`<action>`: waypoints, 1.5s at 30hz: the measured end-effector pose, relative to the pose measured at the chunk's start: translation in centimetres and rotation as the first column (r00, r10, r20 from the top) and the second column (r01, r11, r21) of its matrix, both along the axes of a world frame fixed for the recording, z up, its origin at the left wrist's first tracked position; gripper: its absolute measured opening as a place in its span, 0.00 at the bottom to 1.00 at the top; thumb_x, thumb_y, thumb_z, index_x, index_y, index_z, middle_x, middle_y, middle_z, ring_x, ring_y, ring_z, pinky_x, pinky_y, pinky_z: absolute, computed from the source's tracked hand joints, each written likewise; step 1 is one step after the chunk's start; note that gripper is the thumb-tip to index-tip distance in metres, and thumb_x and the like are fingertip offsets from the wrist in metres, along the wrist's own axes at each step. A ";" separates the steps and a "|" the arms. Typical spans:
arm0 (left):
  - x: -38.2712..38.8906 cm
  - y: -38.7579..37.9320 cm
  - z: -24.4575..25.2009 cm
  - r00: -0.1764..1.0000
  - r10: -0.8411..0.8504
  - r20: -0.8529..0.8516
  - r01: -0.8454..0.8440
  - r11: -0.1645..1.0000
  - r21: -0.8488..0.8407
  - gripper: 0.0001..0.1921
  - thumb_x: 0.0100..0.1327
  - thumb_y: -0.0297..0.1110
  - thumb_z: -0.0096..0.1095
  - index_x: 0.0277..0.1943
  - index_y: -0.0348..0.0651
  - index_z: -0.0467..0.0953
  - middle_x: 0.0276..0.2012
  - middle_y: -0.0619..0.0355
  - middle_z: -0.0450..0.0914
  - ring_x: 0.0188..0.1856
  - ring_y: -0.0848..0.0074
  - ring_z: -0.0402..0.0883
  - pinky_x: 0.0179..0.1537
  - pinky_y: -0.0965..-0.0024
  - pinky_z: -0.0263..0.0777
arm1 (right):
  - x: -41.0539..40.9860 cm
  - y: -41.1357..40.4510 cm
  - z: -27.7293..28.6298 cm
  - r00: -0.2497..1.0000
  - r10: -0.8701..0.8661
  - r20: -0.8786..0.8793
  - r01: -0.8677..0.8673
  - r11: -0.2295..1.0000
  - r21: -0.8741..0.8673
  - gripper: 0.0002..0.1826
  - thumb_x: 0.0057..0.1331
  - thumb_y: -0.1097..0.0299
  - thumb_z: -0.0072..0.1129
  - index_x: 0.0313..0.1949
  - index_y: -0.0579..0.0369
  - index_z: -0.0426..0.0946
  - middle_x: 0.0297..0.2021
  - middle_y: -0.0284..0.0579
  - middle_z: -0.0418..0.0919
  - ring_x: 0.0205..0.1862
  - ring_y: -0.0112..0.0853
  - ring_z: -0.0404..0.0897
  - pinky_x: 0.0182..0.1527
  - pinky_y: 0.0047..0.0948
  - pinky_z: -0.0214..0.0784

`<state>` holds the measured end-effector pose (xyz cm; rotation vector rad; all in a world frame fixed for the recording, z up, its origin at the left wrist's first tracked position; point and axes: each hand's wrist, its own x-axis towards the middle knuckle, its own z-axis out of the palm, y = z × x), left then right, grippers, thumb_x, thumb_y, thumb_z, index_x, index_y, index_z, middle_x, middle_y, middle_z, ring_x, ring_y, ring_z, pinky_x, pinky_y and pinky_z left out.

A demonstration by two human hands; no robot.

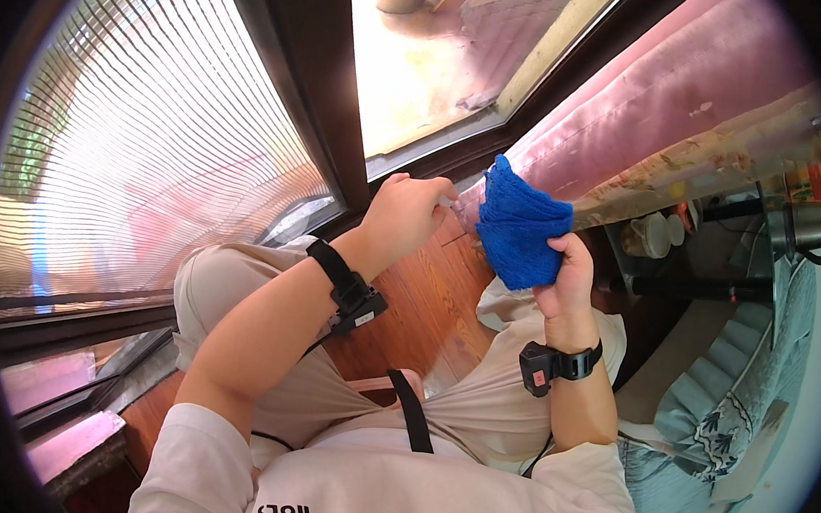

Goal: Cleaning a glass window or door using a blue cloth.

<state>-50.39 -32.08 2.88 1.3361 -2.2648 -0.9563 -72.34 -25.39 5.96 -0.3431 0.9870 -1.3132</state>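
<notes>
My right hand [570, 277] grips a folded blue microfiber cloth [525, 232] by its lower right side, thumb on top. The cloth fans upward in front of the hem of a pink curtain [602, 127]. To its left, my left hand [408, 210] is raised with the fingers bent, near the dark window frame [433, 172] and the curtain's lower corner. Something pale shows at its fingertips, too small to make out, so I cannot tell if they pinch anything. Behind the frame is a glass pane [421, 88], bright with outdoor light.
Ribbed, see-through panel [170, 150] fills the left side. Below lies a wood floor [437, 286], with a pink stool [374, 385] between my legs. On the right are a glass-topped table [766, 264] with a metal kettle [811, 224] and a ruffled pale-blue fabric cover [705, 387].
</notes>
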 end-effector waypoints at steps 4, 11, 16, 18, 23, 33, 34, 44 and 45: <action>-1.2 0.1 0.1 0.901 0.220 -0.374 0.038 0.817 0.575 0.14 0.66 0.38 0.52 0.51 0.42 0.73 0.48 0.53 0.77 0.51 0.70 0.75 0.55 0.63 0.64 | 1.1 0.0 0.3 0.937 0.129 -0.324 -0.189 0.968 -0.162 0.25 0.57 0.73 0.48 0.57 0.59 0.68 0.58 0.52 0.66 0.60 0.39 0.66 0.62 0.31 0.55; -2.3 1.9 2.2 0.466 0.710 -0.528 0.245 0.470 0.848 0.17 0.69 0.39 0.45 0.56 0.40 0.67 0.50 0.52 0.75 0.53 0.66 0.75 0.54 0.63 0.70 | 2.1 0.6 0.6 0.529 0.168 -0.832 -0.641 0.721 -0.262 0.30 0.54 0.75 0.60 0.59 0.47 0.69 0.65 0.56 0.52 0.67 0.42 0.55 0.63 0.35 0.51; -2.3 1.9 0.9 0.475 0.678 -0.561 0.214 0.529 0.821 0.15 0.70 0.39 0.44 0.53 0.42 0.69 0.47 0.54 0.77 0.45 0.71 0.79 0.46 0.66 0.75 | 2.4 0.0 -0.2 0.625 0.056 -0.778 -0.390 0.886 -0.250 0.30 0.55 0.75 0.60 0.59 0.53 0.66 0.55 0.51 0.64 0.59 0.37 0.65 0.59 0.32 0.59; -2.3 2.1 1.2 0.504 0.678 -0.535 0.151 0.540 0.828 0.16 0.70 0.42 0.44 0.53 0.41 0.69 0.46 0.55 0.77 0.43 0.73 0.79 0.44 0.69 0.75 | 2.0 -0.3 -0.5 0.509 0.002 -0.860 -0.401 0.885 -0.235 0.29 0.56 0.75 0.60 0.59 0.54 0.66 0.52 0.49 0.67 0.56 0.35 0.68 0.57 0.30 0.62; -2.1 1.8 2.0 0.540 0.695 -0.475 0.060 0.531 0.845 0.18 0.71 0.44 0.43 0.53 0.40 0.69 0.44 0.56 0.78 0.42 0.75 0.79 0.43 0.70 0.74 | 1.4 -0.8 -1.1 0.563 -0.093 -0.821 -0.251 0.927 -0.277 0.23 0.60 0.76 0.55 0.56 0.54 0.68 0.51 0.48 0.67 0.52 0.34 0.69 0.55 0.30 0.64; -1.3 1.5 1.0 0.650 0.441 -0.619 -0.061 0.842 0.536 0.20 0.72 0.44 0.41 0.55 0.36 0.67 0.44 0.56 0.77 0.44 0.77 0.75 0.48 0.74 0.69 | 1.9 -0.7 -2.3 0.594 0.095 -0.799 -0.291 0.951 -0.103 0.20 0.59 0.63 0.62 0.48 0.56 0.69 0.46 0.51 0.71 0.53 0.36 0.71 0.54 0.33 0.63; -1.3 1.7 1.3 0.652 0.439 -0.618 -0.057 0.842 0.537 0.20 0.72 0.44 0.41 0.55 0.36 0.67 0.44 0.56 0.77 0.44 0.77 0.75 0.48 0.74 0.69 | 2.0 -0.6 -2.4 0.589 0.038 -0.807 -0.290 0.942 -0.167 0.23 0.59 0.67 0.61 0.51 0.57 0.66 0.45 0.51 0.71 0.52 0.37 0.71 0.54 0.34 0.63; 0.0 1.1 4.3 0.839 0.245 -0.486 -0.288 0.958 -0.015 0.26 0.72 0.43 0.39 0.67 0.39 0.54 0.51 0.54 0.73 0.52 0.75 0.71 0.56 0.74 0.62 | -0.1 0.0 -4.4 0.269 0.189 -0.945 -0.528 0.849 0.020 0.36 0.54 0.76 0.60 0.62 0.58 0.55 0.46 0.49 0.72 0.47 0.31 0.73 0.51 0.28 0.65; 0.2 1.2 4.5 0.777 0.334 -0.534 -0.298 0.942 0.156 0.26 0.73 0.43 0.38 0.68 0.39 0.52 0.51 0.54 0.72 0.53 0.74 0.71 0.56 0.74 0.62 | 0.4 0.1 -3.5 0.274 0.191 -0.943 -0.529 0.849 0.018 0.36 0.54 0.76 0.60 0.62 0.58 0.55 0.46 0.49 0.72 0.47 0.31 0.73 0.51 0.28 0.65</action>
